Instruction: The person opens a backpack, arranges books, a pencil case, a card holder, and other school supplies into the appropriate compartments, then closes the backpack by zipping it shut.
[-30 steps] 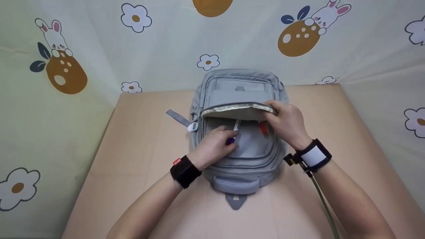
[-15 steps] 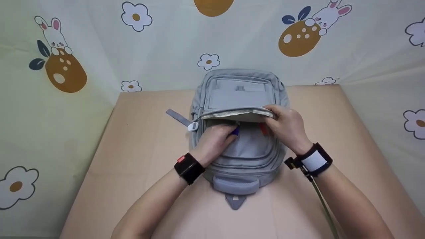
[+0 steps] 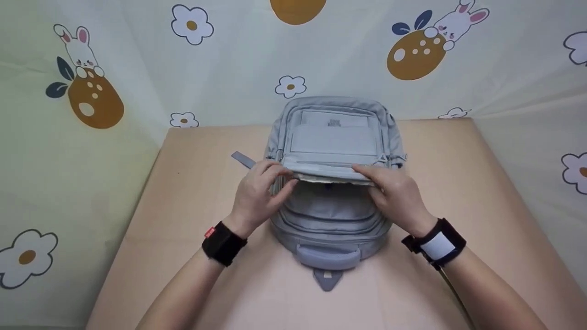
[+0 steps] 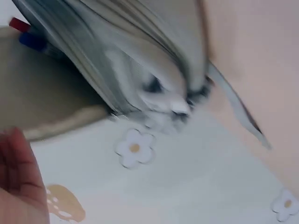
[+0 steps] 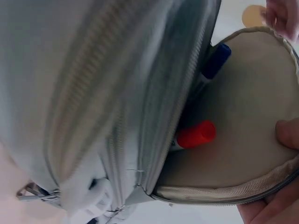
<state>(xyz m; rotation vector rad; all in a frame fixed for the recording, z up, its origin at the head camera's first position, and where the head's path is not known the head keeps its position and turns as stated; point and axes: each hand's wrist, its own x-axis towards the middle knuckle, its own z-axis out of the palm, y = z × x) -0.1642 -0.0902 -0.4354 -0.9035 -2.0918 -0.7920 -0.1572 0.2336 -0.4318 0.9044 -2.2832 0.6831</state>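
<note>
A grey backpack [image 3: 335, 137] lies on the table, its front pocket unzipped. At the pocket flap's [image 3: 330, 173] right side, my right hand [image 3: 399, 195] pinches the pale-lined rim between thumb and fingers. My left hand [image 3: 259, 195] is at the flap's left end, thumb and index finger bent close to the rim; whether they grip it is not clear. Inside the pocket, the right wrist view shows a blue-capped marker [image 5: 216, 61] and a red-capped marker [image 5: 196, 134], their lower parts hidden. The left wrist view is blurred.
A grey strap [image 3: 243, 159] sticks out to the backpack's left, and the carry handle [image 3: 328, 256] faces me. Behind the brown tabletop [image 3: 192, 206] hangs a cloth [image 3: 238, 64] printed with flowers and rabbits. A cable [image 3: 458, 293] runs from my right wrist.
My left hand has left the pocket and the blue-capped marker, moving left to the flap's end. The flap has come down toward me with my right hand, now covering more of the pocket.
</note>
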